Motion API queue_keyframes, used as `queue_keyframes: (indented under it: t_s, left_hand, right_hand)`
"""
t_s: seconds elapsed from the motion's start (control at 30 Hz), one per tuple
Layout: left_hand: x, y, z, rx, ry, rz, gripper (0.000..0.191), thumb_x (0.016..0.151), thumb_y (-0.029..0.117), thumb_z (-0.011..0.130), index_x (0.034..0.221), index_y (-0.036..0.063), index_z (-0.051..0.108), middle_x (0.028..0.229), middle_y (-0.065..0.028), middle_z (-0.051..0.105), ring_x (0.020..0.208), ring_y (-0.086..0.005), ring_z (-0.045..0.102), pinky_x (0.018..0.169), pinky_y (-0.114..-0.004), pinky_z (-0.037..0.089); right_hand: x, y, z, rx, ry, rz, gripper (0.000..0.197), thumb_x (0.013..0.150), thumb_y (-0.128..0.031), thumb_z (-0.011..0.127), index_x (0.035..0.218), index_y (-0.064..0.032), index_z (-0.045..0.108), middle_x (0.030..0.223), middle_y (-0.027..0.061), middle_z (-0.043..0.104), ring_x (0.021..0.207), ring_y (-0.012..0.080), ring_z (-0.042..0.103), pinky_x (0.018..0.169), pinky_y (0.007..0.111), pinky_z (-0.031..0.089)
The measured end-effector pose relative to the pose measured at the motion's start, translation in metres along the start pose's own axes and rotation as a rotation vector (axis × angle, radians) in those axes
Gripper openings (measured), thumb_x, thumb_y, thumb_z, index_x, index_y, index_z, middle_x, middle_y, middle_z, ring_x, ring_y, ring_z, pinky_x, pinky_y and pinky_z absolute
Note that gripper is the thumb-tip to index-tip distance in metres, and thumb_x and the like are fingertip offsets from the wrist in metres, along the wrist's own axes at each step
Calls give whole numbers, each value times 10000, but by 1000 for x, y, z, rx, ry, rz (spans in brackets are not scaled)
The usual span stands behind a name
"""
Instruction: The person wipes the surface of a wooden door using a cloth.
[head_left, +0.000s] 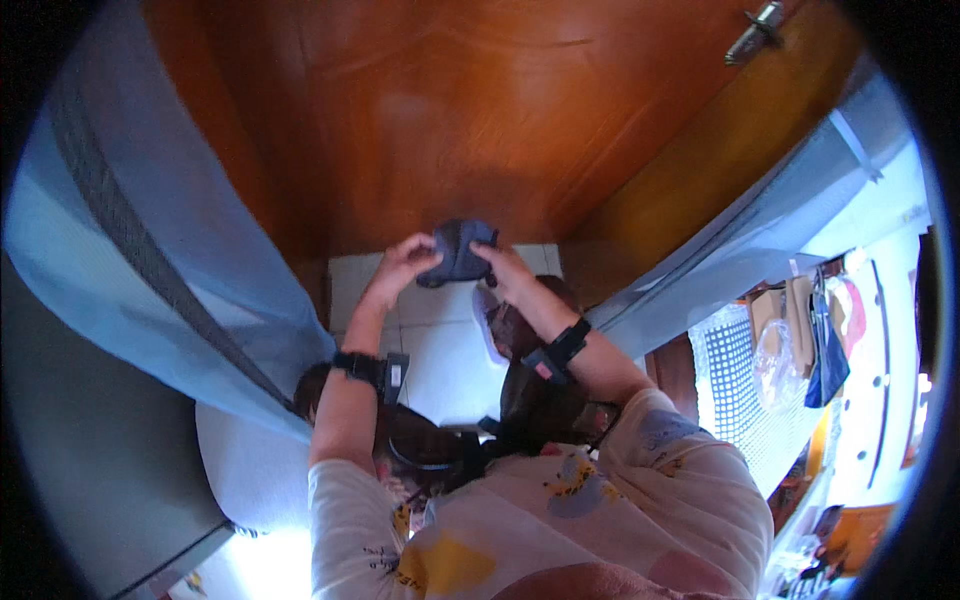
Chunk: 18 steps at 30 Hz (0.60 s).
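A small dark grey-blue fabric pouch or folded cloth item (465, 250) is held up in front of a wooden door. It is blurred, so its exact kind cannot be told. My right hand (510, 271) grips its right side, the thumb lying across the near face. At the left edge, my left hand (405, 268) has its thumb and fingertips curled against the fabric. Fingers behind the item are hidden. Both forearms wear black straps, each with a small box-like device, the left one (375, 373) and the right one (556, 352).
The reddish-brown wooden door (450, 127) has a metal handle (754, 34). Blue-grey curtains hang at the left (225, 300) and right (750, 217). Below are pale floor tiles (442, 352) and a shoe (489, 326). Bags hang (825, 360) near a checked cloth (731, 367).
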<state>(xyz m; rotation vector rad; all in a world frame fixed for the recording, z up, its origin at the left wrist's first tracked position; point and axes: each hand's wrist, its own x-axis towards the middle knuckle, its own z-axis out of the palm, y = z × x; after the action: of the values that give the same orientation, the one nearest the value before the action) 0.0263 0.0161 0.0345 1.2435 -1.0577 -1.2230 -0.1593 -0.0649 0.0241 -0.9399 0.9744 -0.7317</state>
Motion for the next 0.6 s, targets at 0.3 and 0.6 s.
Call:
queue_keyframes:
  t_s: [0.3,0.6]
  left_hand:
    - [-22,-29,15,463,22,36,380,753,209,674,1099,86,579,1301,-123,402,1187,-264,411,999,-325,319]
    - [-68,44,13,695,11,251,307,803,134,590,1110,123,580,1267,-133,444,1143,-264,467,915,-345,420]
  right_hand:
    - [-28,-3,41,-126,-218,38,522,765,-398,663,1136,-79,480,988,54,564,887,160,541,749,287,437]
    - [45,-11,-10,310,39,8,312,849,-186,562,1136,-81,495,994,73,593,862,195,584,775,359,474]
